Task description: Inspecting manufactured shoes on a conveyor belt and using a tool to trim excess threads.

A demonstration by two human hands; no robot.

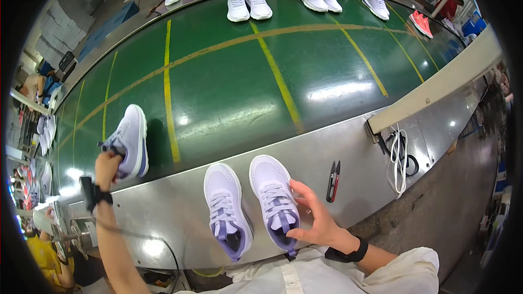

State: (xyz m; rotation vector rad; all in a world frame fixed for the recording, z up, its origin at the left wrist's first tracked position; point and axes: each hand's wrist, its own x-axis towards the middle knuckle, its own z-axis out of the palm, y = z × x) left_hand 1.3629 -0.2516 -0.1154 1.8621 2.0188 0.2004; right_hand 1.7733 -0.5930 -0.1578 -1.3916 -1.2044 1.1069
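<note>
On the green conveyor belt (229, 87), far left, the left hand (107, 167) is clenched on the heel of a lilac-and-white mesh sneaker (131, 140), hiding its collar. Right of it, on the steel surface (180, 212), stands a matching pair; the right hand (316, 219), fingers spread, cups the right-hand lilac sneaker (275, 198).

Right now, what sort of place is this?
Most likely a shoe factory line: a green conveyor belt carries pairs of sneakers, the right hand touches a lilac shoe, and thread snips lie nearby.
</note>
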